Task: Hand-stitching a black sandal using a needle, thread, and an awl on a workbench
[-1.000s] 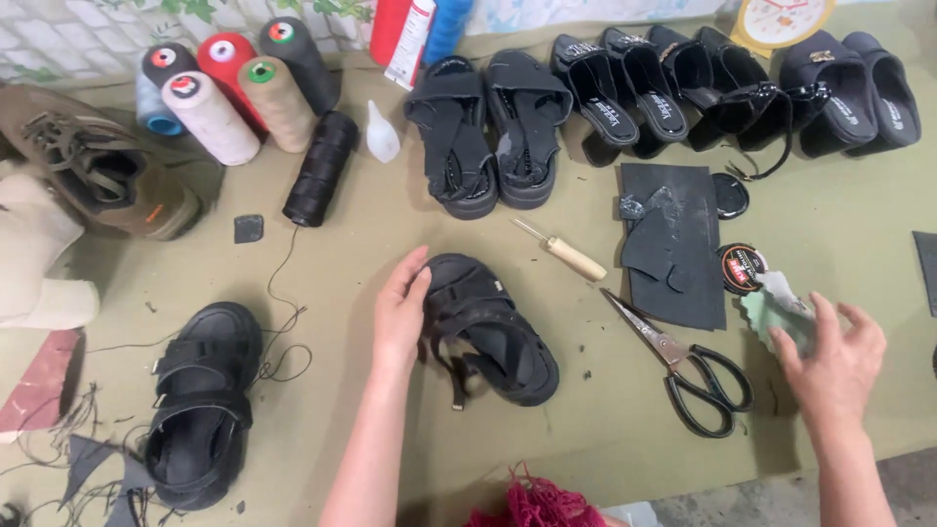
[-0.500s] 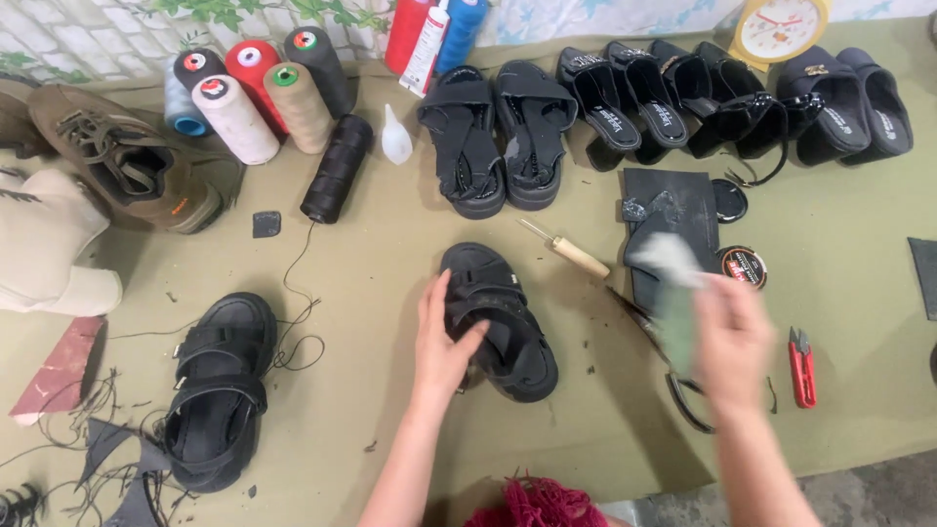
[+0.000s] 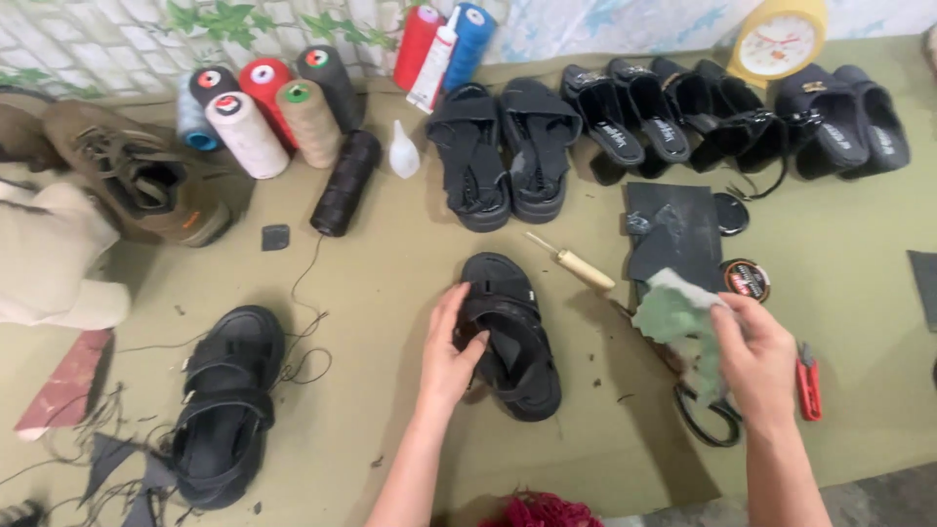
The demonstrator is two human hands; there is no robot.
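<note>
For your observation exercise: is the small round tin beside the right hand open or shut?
Shut. The round tin lies flat on the table with its printed lid on, just beyond the right hand, which holds a green cloth.

Bare forearms, no sleeves, red garment [image 3: 542, 510]

matt black sandal [image 3: 512, 337], soft green cloth [image 3: 678, 317].
</note>
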